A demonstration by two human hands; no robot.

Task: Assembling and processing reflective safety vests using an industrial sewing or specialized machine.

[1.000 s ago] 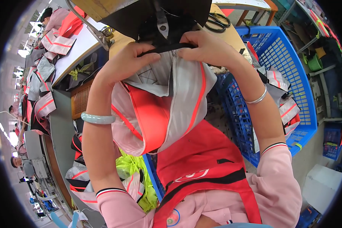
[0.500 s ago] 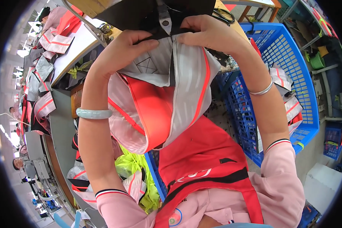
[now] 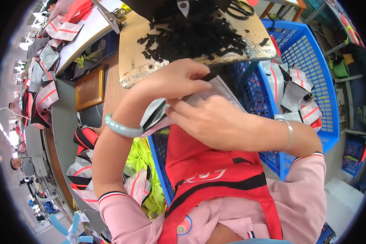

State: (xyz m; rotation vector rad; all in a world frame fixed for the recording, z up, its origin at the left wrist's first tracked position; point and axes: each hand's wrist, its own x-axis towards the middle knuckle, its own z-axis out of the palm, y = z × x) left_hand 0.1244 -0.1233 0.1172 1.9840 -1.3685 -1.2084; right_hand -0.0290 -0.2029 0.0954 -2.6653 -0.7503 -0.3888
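A grey fabric piece with a black edge (image 3: 224, 88) is folded up between my hands, in front of the wooden work surface. My left hand (image 3: 179, 81) reaches across from the left, thumb and fingers pinched at the fabric's black-edged corner. Just below it my right hand (image 3: 211, 122) is closed on the fabric, its fingertips pointing left and slightly smeared by motion. Part of the fabric hangs out beside my left wrist; the rest is hidden behind the hands.
Black fabric scraps (image 3: 191, 34) are heaped on the wooden work surface (image 3: 130, 53), below a metal machine part (image 3: 184, 7). Black-handled scissors (image 3: 240, 9) lie at its far right. A blue basket (image 3: 333, 97) at right holds grey-and-red pieces. Yellow-green material (image 3: 140, 162) sits lower left.
Both hands have come down and toward me from the machine part, bringing the fabric along. The piece was hanging spread out; now it is folded together, with my hands crossed close.
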